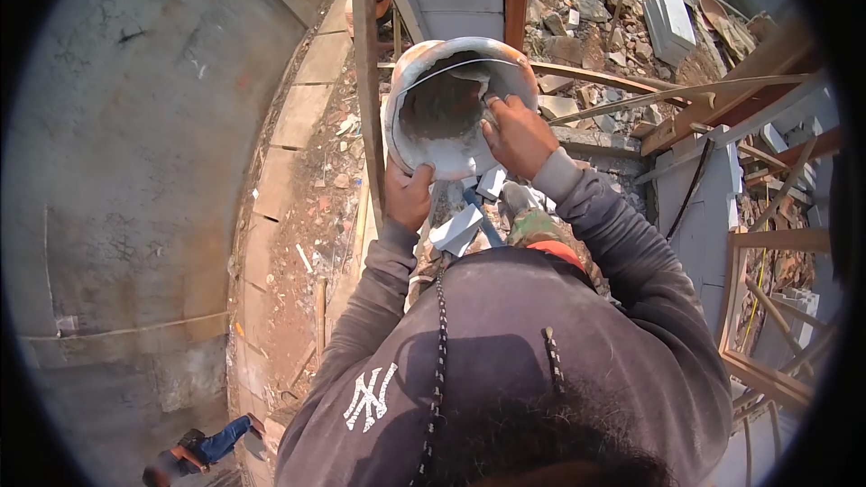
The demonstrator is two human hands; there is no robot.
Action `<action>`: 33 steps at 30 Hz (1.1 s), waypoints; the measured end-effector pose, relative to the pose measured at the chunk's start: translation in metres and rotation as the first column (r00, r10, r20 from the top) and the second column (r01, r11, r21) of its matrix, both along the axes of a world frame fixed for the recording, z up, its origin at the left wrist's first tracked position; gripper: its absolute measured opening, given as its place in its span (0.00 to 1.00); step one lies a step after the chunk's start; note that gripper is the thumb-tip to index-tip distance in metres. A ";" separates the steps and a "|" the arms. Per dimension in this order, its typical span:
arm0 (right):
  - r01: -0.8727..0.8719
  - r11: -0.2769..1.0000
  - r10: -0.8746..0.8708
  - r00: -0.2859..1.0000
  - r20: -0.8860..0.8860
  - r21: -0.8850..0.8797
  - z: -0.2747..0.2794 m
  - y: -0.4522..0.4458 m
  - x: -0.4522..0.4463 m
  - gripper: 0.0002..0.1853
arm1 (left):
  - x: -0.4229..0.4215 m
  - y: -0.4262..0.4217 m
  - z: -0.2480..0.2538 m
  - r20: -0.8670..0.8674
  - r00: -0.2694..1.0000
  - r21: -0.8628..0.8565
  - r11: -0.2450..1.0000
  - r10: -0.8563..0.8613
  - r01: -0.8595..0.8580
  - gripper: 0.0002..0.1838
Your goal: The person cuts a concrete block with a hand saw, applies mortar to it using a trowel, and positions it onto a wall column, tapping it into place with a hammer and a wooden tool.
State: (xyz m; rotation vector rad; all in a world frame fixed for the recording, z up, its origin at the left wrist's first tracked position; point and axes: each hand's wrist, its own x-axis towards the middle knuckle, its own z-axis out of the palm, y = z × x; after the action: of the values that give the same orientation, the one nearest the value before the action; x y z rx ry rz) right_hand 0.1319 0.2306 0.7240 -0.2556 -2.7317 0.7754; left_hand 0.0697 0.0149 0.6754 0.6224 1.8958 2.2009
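A round bucket [456, 160], its rim and inside smeared with pale mortar, is tilted so that its mouth faces me. A thin wire handle [451, 64] crosses the opening. My left hand [409, 198] is closed on the lower left of the rim, thumb over the edge. At the right side of the mouth, my right hand [523, 137] has its fingers curled just inside the rim. What those fingers grip, if anything, is hidden. Greyish wet-looking material [442, 104] lies deep in the bucket.
A wooden post [368, 54] stands just left of the bucket, with a pale block wall [456, 0] behind it. Cut white blocks [457, 230] lie below. Timber frames [776, 379] and rubble fill the right. Another person [203, 449] is at the lower left.
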 end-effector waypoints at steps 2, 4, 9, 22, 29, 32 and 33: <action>-0.015 1.000 0.016 0.998 -0.067 0.009 -0.027 -0.004 0.006 0.18 | 0.003 0.005 0.001 -0.087 0.996 0.027 0.999 -0.019 0.022 0.23; -0.150 0.988 0.144 0.977 0.160 0.026 -0.043 -0.005 0.022 0.18 | 0.001 0.006 -0.006 0.016 1.000 0.059 0.998 -0.017 0.016 0.23; -0.033 0.999 0.033 0.993 -0.117 0.000 -0.022 0.003 0.022 0.18 | 0.010 0.011 -0.002 0.000 1.000 0.046 0.999 -0.024 0.024 0.23; -0.094 0.995 0.085 0.961 0.262 0.020 -0.041 0.045 0.030 0.21 | 0.017 0.091 -0.004 -0.137 0.989 -0.008 0.999 0.051 -0.053 0.25; 0.051 0.999 -0.050 0.994 0.099 -0.008 -0.032 0.084 0.003 0.17 | 0.024 0.130 -0.026 -0.110 0.989 0.065 0.994 0.100 -0.093 0.26; -0.041 0.999 0.038 0.991 0.128 0.021 -0.051 0.094 -0.004 0.18 | 0.017 0.154 -0.016 -0.326 0.914 -0.045 0.961 0.243 -0.272 0.25; -0.118 0.993 0.118 0.986 0.121 -0.009 -0.045 0.099 -0.003 0.18 | 0.016 0.156 -0.012 -0.322 0.913 -0.054 0.958 0.251 -0.283 0.26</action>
State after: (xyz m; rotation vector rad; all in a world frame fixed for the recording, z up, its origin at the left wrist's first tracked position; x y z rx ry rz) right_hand 0.1290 0.3294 0.6788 -0.1467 -2.8833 0.8181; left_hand 0.0860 0.1709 0.6637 0.7746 2.3630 2.2560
